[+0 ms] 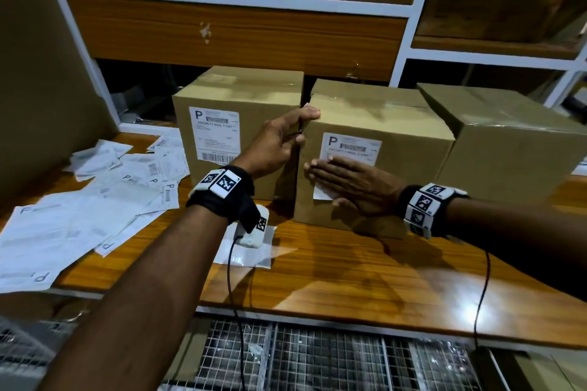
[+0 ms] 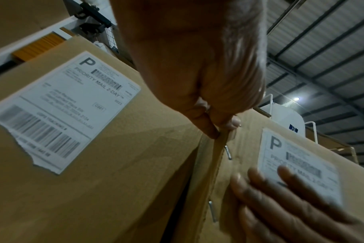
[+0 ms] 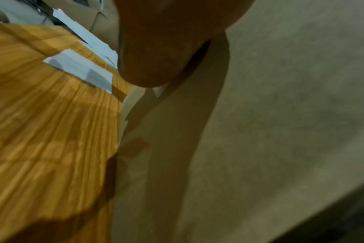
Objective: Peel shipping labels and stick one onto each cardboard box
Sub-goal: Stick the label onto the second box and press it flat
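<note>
Label's lower half under right hand

— What am I seeing of the boxes?

— Three brown taped cardboard boxes are standing upright in a row on the wood. The left cardboard box is wearing a white printed shipping label on its front, its lower corner torn. The middle cardboard box is carrying a second white label, partly covered. The right cardboard box is showing plain faces.

— And spare labels?

— I'm watching loose white label sheets lying scattered, overlapping, left of the boxes.
</note>
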Tool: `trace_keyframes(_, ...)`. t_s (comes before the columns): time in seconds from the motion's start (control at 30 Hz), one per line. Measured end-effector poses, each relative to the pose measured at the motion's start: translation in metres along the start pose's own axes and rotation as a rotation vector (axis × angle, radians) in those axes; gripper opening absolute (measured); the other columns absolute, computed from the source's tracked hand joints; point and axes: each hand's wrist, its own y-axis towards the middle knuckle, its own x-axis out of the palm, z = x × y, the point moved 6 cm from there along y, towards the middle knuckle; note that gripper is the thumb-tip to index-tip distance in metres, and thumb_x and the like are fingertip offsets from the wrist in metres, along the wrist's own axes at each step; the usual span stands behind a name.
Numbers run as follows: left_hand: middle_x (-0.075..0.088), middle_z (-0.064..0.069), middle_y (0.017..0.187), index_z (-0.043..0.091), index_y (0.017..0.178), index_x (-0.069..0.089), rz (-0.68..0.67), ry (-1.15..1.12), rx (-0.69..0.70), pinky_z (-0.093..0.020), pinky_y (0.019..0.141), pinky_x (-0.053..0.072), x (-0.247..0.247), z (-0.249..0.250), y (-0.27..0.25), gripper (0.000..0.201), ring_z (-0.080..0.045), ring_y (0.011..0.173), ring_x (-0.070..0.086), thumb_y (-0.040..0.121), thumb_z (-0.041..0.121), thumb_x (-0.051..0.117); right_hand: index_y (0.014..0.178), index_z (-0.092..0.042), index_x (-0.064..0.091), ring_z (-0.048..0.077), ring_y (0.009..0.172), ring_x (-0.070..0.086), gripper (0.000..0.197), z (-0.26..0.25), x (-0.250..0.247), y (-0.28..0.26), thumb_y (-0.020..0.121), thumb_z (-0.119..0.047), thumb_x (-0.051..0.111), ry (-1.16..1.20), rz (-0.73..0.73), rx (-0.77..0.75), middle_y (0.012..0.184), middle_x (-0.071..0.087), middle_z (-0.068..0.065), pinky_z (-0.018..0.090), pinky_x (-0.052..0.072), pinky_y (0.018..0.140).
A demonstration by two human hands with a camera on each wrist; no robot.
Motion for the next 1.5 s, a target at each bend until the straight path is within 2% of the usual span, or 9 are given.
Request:
trace_keyframes(0.1,0.042,-0.001,0.159,0.018,0.145,0.052,-0.006,-0.014,-0.001,-0.012,0.113,0.034,0.000,0.000,-0.001,0.059,-0.013,0.153,0.030,0.096,-0.015,0.050,0.164,-0.006,0.011,0.028,0.159,0.004,0.072,-0.015,0.007,0.000,0.109,-0.051,0.023,0.055,-0.032,-0.018,0.172,0.003,0.013,0.043,0.002,0.129)
trace_keyframes(0.27,0.043,0.007,0.157,0.019,0.144,0.053,-0.014,-0.014,-0.012,-0.025,0.118,0.036,0.000,-0.001,0.000,0.057,-0.008,0.151,0.031,0.097,-0.012,0.051,0.164,-0.009,0.000,0.027,0.159,-0.009,0.071,-0.033,0.018,-0.002,0.110,-0.052,0.015,0.118,-0.117,-0.070,0.172,-0.007,0.010,0.044,-0.011,0.128)
trace_keyframes(0.37,0.044,0.014,0.153,0.021,0.143,0.054,-0.002,-0.009,-0.033,-0.028,0.119,0.037,0.000,0.000,-0.001,0.058,-0.005,0.148,0.032,0.096,-0.013,0.051,0.164,-0.010,0.006,0.025,0.159,-0.006,0.069,-0.044,0.022,-0.006,0.110,-0.050,0.017,0.108,-0.156,-0.113,0.172,-0.002,0.008,0.043,-0.012,0.127)
trace_keyframes(0.53,0.043,0.008,0.156,0.022,0.144,0.053,-0.002,0.025,-0.037,-0.001,0.100,0.038,0.000,0.003,0.001,0.058,0.000,0.140,0.035,0.097,-0.011,0.051,0.164,-0.008,0.011,0.023,0.158,-0.007,0.068,-0.058,0.031,-0.022,0.110,-0.048,0.025,0.280,-0.244,-0.190,0.171,0.001,0.007,0.040,-0.015,0.125)
trace_keyframes(0.63,0.043,0.008,0.155,0.022,0.143,0.054,-0.008,0.023,-0.037,-0.001,0.098,0.039,0.001,0.004,0.002,0.057,-0.001,0.139,0.036,0.097,-0.011,0.051,0.164,-0.007,0.009,0.024,0.160,-0.007,0.069,-0.064,0.031,-0.037,0.111,-0.047,0.028,0.438,-0.310,-0.254,0.172,0.000,0.008,0.036,-0.027,0.122)
trace_keyframes(0.83,0.043,0.005,0.159,0.024,0.144,0.052,-0.006,0.075,-0.025,-0.009,0.105,0.038,0.003,0.002,0.003,0.058,-0.004,0.144,0.035,0.097,-0.011,0.051,0.164,-0.015,0.004,0.021,0.159,-0.007,0.066,-0.022,0.012,-0.054,0.110,-0.050,0.019,0.513,-0.148,-0.094,0.171,0.000,0.005,0.036,-0.014,0.127)
trace_keyframes(1.0,0.044,0.005,0.158,0.025,0.142,0.053,0.008,0.061,-0.016,-0.009,0.109,0.036,0.003,-0.002,0.002,0.060,-0.004,0.147,0.034,0.096,-0.013,0.052,0.160,-0.008,0.031,0.022,0.156,0.014,0.062,-0.023,0.025,-0.085,0.109,-0.043,0.038,0.349,-0.150,-0.133,0.167,0.026,0.007,0.037,-0.008,0.125)
trace_keyframes(1.27,0.042,0.003,0.159,0.026,0.142,0.053,0.012,0.071,-0.034,-0.003,0.106,0.034,0.003,0.001,0.003,0.062,-0.001,0.146,0.031,0.095,-0.015,0.051,0.164,-0.008,0.013,0.025,0.158,-0.001,0.068,-0.035,0.026,-0.089,0.111,-0.049,0.024,0.424,-0.182,-0.070,0.170,0.009,0.011,0.035,-0.016,0.125)
trace_keyframes(1.5,0.041,0.003,0.160,0.022,0.142,0.054,0.000,0.070,-0.042,-0.002,0.101,0.038,0.004,0.001,0.003,0.060,-0.007,0.149,0.032,0.095,-0.016,0.050,0.160,-0.005,0.023,0.029,0.155,0.021,0.070,-0.001,0.009,-0.053,0.107,-0.051,0.026,0.264,-0.017,0.153,0.166,0.022,0.015,0.044,0.007,0.127)
